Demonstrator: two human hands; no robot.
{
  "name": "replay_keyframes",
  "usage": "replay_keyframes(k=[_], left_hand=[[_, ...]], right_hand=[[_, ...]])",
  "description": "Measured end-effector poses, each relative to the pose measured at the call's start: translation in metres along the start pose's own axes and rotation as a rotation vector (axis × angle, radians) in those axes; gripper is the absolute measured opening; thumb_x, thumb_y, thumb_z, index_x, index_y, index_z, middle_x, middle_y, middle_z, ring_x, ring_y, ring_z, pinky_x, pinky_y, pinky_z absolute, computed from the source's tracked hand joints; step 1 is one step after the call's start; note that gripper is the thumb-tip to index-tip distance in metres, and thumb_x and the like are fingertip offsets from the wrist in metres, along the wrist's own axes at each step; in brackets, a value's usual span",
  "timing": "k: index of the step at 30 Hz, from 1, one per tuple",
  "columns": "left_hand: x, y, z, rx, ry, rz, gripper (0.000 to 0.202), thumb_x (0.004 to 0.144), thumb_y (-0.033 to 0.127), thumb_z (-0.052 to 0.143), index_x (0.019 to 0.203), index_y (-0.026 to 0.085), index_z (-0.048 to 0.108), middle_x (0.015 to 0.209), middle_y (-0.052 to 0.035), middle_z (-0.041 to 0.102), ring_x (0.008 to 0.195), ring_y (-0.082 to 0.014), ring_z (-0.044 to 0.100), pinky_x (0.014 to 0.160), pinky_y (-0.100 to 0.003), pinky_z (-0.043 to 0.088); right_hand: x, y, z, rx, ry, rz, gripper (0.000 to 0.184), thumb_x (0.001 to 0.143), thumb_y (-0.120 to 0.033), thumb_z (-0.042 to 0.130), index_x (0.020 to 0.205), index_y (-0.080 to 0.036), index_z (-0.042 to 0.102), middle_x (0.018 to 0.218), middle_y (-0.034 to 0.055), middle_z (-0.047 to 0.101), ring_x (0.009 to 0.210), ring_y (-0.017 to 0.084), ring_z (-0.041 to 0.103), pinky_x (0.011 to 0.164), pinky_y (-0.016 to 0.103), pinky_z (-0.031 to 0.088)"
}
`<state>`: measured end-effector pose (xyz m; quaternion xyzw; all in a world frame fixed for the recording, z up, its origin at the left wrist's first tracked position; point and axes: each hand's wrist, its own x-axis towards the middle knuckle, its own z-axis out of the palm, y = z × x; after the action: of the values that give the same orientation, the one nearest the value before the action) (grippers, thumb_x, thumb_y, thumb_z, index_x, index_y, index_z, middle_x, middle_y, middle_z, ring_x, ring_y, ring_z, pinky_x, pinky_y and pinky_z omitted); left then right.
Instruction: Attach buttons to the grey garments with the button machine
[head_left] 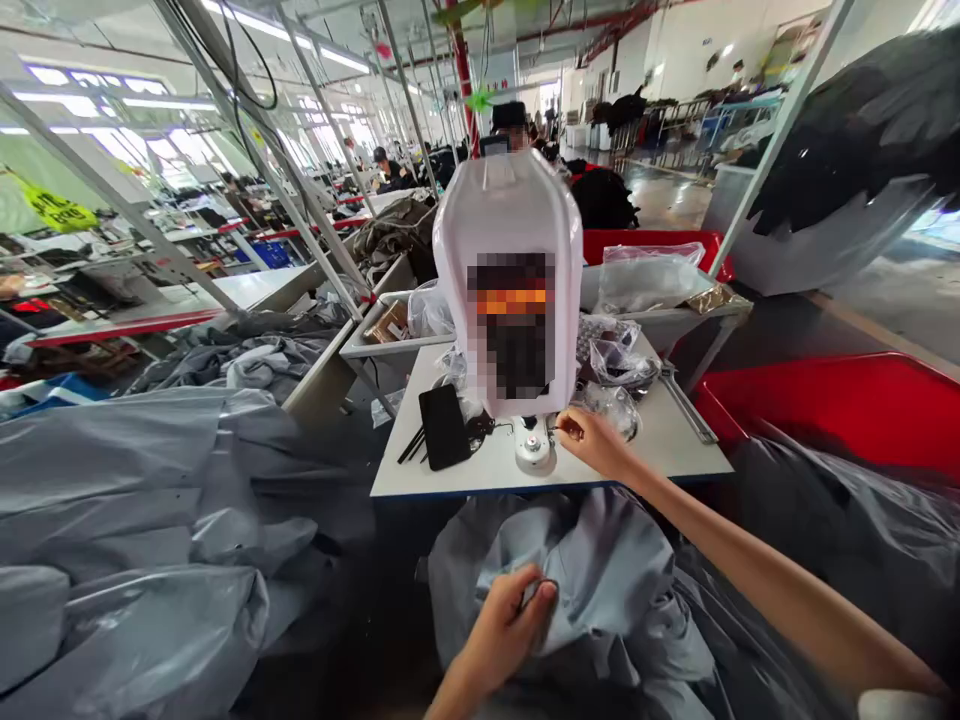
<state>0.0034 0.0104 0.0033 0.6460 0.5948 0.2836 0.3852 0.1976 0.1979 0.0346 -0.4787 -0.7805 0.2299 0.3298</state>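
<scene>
My left hand (504, 628) pinches the edge of a shiny grey garment (600, 570) between thumb and fingers. The cloth hangs in loose folds over my lap, below the table front. My right hand (596, 442) reaches forward to the table, its fingers curled together just right of the white lower die (533, 447) of a press machine. Whatever those fingers hold, if anything, is too small to make out. Above the die rises the machine's tall white housing (506, 210), with a blurred patch on its front.
A dark flat phone-like slab (443, 428) lies on the white table (401, 475), left of the die. Clear plastic bags (619, 355) sit at the right. Grey garments (135, 520) are heaped at my left. A red bin (840, 400) stands at my right.
</scene>
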Motion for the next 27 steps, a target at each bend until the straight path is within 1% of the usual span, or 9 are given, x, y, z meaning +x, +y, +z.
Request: replay_keyframes(k=[2,4,7,11,14,18,23,25,27], left_hand=[[-0.001,0.008,-0.003,0.014,-0.076,0.032,0.057,0.089,0.063,0.035,0.067,0.016,0.060,0.056,0.0008,0.040,0.058,-0.0124,0.040,0.058,-0.024,0.034],[-0.003,0.011,-0.005,0.016,-0.117,0.035,0.052,0.091,0.057,0.035,0.068,0.016,0.058,0.057,0.0016,0.038,0.059,-0.0119,0.038,0.059,-0.024,0.032],[-0.006,0.007,-0.006,0.011,-0.122,0.017,0.048,0.093,0.053,0.036,0.070,0.016,0.058,0.059,0.0018,0.037,0.061,-0.0121,0.037,0.061,-0.025,0.031],[-0.007,0.001,-0.005,0.005,-0.126,0.005,0.050,0.092,0.056,0.036,0.072,0.016,0.058,0.059,0.0021,0.035,0.061,-0.0123,0.038,0.059,-0.024,0.030],[-0.006,0.000,-0.006,0.006,-0.127,0.007,0.050,0.091,0.058,0.036,0.074,0.017,0.060,0.060,0.0016,0.039,0.062,-0.0125,0.040,0.061,-0.024,0.032],[-0.005,0.003,-0.009,-0.004,-0.129,0.022,0.051,0.092,0.056,0.036,0.071,0.016,0.059,0.060,0.0015,0.040,0.062,-0.0123,0.039,0.061,-0.024,0.032],[-0.004,0.006,-0.011,-0.054,-0.145,0.053,0.050,0.092,0.055,0.035,0.066,0.016,0.053,0.057,0.0026,0.035,0.058,-0.0110,0.035,0.056,-0.025,0.027],[0.000,0.006,-0.012,-0.067,-0.137,0.072,0.048,0.092,0.054,0.037,0.065,0.016,0.051,0.057,0.0034,0.034,0.057,-0.0101,0.034,0.055,-0.024,0.026],[0.008,0.007,-0.015,-0.081,-0.114,0.064,0.047,0.092,0.053,0.039,0.063,0.016,0.046,0.056,0.0045,0.029,0.055,-0.0091,0.030,0.053,-0.024,0.023]], right_hand=[[-0.001,-0.004,0.012,0.017,-0.054,-0.003,0.006,0.080,-0.023,0.053,0.080,-0.018,0.056,0.076,0.0004,0.061,0.063,0.012,0.048,0.062,0.024,0.036],[0.003,-0.006,0.019,0.038,-0.096,0.000,0.007,0.080,-0.025,0.053,0.081,-0.018,0.056,0.074,0.0000,0.060,0.062,0.012,0.048,0.062,0.024,0.035],[0.009,-0.006,0.023,0.063,-0.133,-0.008,0.010,0.080,-0.026,0.053,0.082,-0.018,0.057,0.072,-0.0006,0.059,0.063,0.012,0.049,0.061,0.023,0.035],[0.011,-0.007,0.025,0.035,-0.164,0.002,0.010,0.081,-0.024,0.052,0.084,-0.017,0.058,0.074,-0.0006,0.060,0.063,0.011,0.050,0.061,0.022,0.034],[0.010,-0.008,0.026,0.002,-0.172,0.005,0.009,0.081,-0.023,0.053,0.085,-0.017,0.059,0.076,-0.0005,0.061,0.064,0.011,0.051,0.061,0.022,0.033],[0.010,-0.013,0.027,-0.161,-0.146,-0.032,0.011,0.085,-0.024,0.052,0.087,-0.017,0.061,0.079,0.0015,0.063,0.067,0.012,0.053,0.060,0.023,0.031],[0.010,-0.016,0.026,-0.461,-0.147,-0.163,0.022,0.091,-0.027,0.046,0.088,-0.015,0.064,0.084,0.0085,0.064,0.076,0.017,0.057,0.066,0.026,0.034],[0.009,-0.017,0.024,-0.493,-0.152,-0.180,0.022,0.092,-0.027,0.046,0.089,-0.015,0.065,0.088,0.0094,0.065,0.080,0.018,0.058,0.070,0.026,0.036],[0.005,-0.021,0.020,-0.434,-0.114,-0.159,0.021,0.092,-0.027,0.047,0.093,-0.015,0.064,0.092,0.0092,0.065,0.086,0.020,0.059,0.075,0.027,0.038]])
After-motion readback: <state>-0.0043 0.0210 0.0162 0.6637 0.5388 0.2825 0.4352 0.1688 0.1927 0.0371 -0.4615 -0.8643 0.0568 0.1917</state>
